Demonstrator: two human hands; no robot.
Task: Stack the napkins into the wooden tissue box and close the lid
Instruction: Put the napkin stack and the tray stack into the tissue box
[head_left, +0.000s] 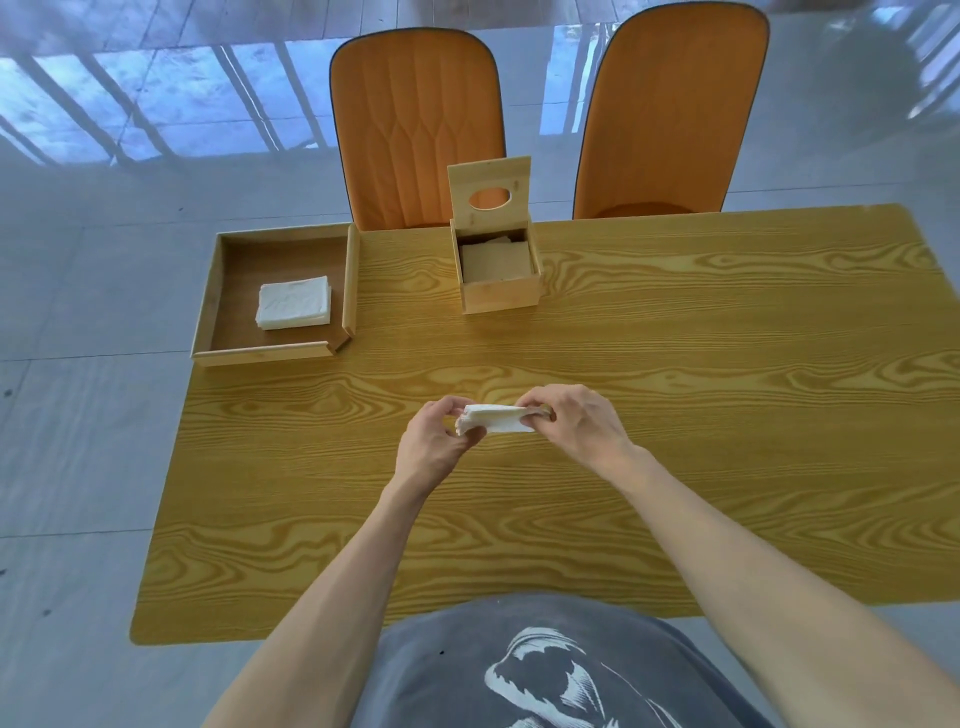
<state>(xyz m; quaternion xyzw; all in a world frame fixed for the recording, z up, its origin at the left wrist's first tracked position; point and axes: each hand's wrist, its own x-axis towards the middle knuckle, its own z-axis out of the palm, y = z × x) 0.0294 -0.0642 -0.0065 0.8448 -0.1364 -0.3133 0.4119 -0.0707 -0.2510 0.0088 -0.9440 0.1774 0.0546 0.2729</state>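
A small bundle of white napkins (496, 420) is held just above the middle of the table between both hands. My left hand (434, 441) pinches its left end and my right hand (576, 418) grips its right end. The wooden tissue box (498, 293) stands at the far side of the table with its lid (491, 200) raised upright, an oval hole in the lid. Napkins lie inside the box. More white napkins (295, 302) sit stacked in a wooden tray (265, 356) at the far left.
The table (675, 415) has a yellow wood-grain top. Two orange chairs (415, 130) stand behind its far edge, one right behind the box. The tray hangs over the table's left edge. Shiny floor lies all around.
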